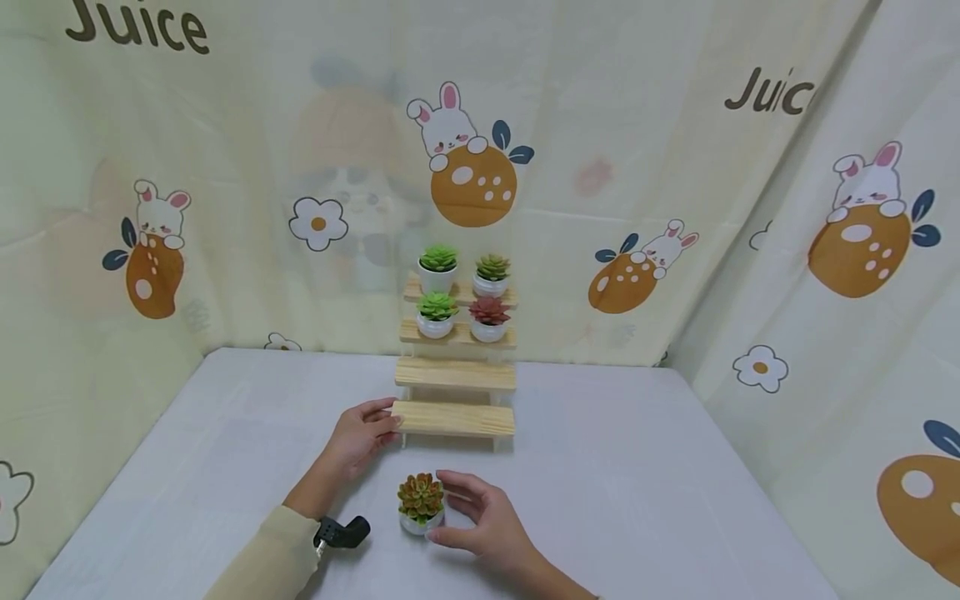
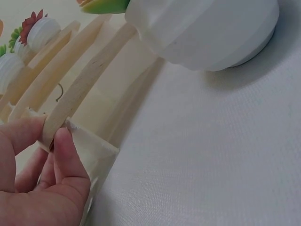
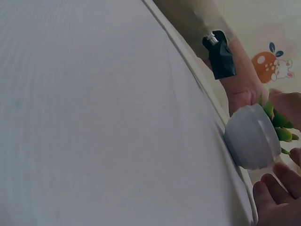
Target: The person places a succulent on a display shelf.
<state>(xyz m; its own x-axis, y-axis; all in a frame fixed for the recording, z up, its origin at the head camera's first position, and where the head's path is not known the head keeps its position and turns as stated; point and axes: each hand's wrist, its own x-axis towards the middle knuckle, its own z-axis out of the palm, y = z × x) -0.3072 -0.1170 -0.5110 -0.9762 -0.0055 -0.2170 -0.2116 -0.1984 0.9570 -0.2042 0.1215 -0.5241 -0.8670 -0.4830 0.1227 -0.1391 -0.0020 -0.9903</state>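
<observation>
My left hand [image 1: 365, 437] pinches the left end of the lowest board of a stepped wooden plant stand [image 1: 453, 419], with thumb and fingertips on either side of the wood in the left wrist view. In front of the stand, a potted succulent [image 1: 421, 498] with orange-green leaves stands upright on the table in a white ribbed pot [image 3: 254, 137]. At its right side is my right hand [image 1: 483, 518], thumb and fingers spread about the pot and leaves without closing on them. In the left wrist view only part of this pot shows.
On the stand's upper two boards sit a bright green succulent [image 1: 438, 260], a darker green one [image 1: 492, 271], another green one [image 1: 437, 308] and a red one [image 1: 489, 313]. A white cloth covers the table [image 1: 615, 467]. Printed curtains [image 1: 570, 175] surround it behind and at both sides.
</observation>
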